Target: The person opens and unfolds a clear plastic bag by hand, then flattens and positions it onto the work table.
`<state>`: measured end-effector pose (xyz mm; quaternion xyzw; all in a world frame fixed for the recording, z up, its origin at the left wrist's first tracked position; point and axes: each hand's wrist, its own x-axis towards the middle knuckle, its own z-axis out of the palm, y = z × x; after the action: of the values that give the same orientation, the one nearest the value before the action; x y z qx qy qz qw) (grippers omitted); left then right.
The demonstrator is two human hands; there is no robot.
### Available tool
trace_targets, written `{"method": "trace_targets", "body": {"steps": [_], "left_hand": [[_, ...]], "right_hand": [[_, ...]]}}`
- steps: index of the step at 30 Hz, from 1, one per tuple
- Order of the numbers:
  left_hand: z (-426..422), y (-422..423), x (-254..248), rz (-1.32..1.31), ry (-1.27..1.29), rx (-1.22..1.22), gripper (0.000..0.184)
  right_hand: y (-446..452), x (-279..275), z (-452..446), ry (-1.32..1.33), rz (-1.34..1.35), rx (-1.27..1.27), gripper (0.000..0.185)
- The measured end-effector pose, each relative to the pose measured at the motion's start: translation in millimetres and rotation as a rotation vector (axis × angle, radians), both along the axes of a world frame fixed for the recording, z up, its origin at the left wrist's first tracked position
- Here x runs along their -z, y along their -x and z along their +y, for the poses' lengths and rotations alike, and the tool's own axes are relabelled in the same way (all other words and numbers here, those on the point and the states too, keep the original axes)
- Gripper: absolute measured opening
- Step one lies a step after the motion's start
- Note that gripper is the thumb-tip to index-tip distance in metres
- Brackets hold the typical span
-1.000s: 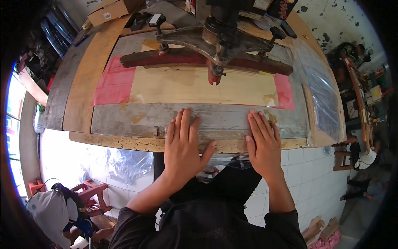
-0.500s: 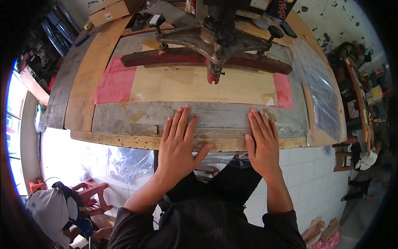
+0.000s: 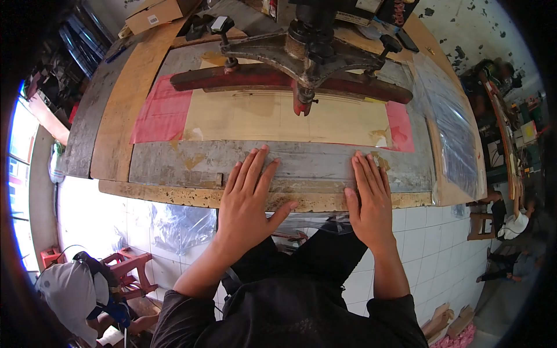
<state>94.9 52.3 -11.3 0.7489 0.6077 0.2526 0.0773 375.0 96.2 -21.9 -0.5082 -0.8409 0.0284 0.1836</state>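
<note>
My left hand [image 3: 246, 191] lies flat on the front of a worn grey metal plate [image 3: 162, 168], its fingers spread and pointing away from me. Farther right, my right hand [image 3: 369, 197] rests the same way, palm down. Neither hand holds anything. Just beyond my fingertips a long cream-coloured sheet [image 3: 249, 124] lies on the plate, with pink pieces [image 3: 162, 113] at both ends. Above its far part stands a press head [image 3: 307, 69] of dark metal with a red crossbar [image 3: 249, 76]. The bar hides part of the sheet.
A wooden edge [image 3: 174, 196] runs along the table front. Clear plastic film [image 3: 455, 145] covers a board on the right. A cardboard box [image 3: 156, 16] and a phone [image 3: 406, 39] lie at the back. Other people sit at lower left and far right; a red stool [image 3: 125, 269] stands lower left.
Both hands stay flat on the plate in nearly the same places. The view has shifted very slightly; the sheet and press head look unchanged.
</note>
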Motion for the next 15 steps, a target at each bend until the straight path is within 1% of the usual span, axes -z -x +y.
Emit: {"method": "trace_targets", "body": {"steps": [7, 11, 13, 14, 15], "left_hand": [[0.2, -2.5, -1.2, 0.008, -0.005, -0.010, 0.075], [-2.4, -3.6, -3.4, 0.040, -0.035, -0.004, 0.074], [-4.8, -5.7, -8.6, 0.001, -0.061, -0.021, 0.068], [-5.6, -6.4, -10.0, 0.003, -0.068, -0.020, 0.068], [-6.3, -7.0, -10.8, -0.036, -0.035, -0.056, 0.064]], "right_hand": [[2.6, -2.5, -0.7, -0.001, -0.012, 0.014, 0.060], [-2.9, -2.2, 1.4, -0.008, 0.034, -0.038, 0.062], [-7.4, 0.6, -0.1, -0.022, 0.059, -0.061, 0.063], [-9.4, 2.4, -0.7, -0.018, 0.058, -0.081, 0.064], [-10.3, 2.4, -1.9, -0.014, 0.058, -0.101, 0.066]]}}
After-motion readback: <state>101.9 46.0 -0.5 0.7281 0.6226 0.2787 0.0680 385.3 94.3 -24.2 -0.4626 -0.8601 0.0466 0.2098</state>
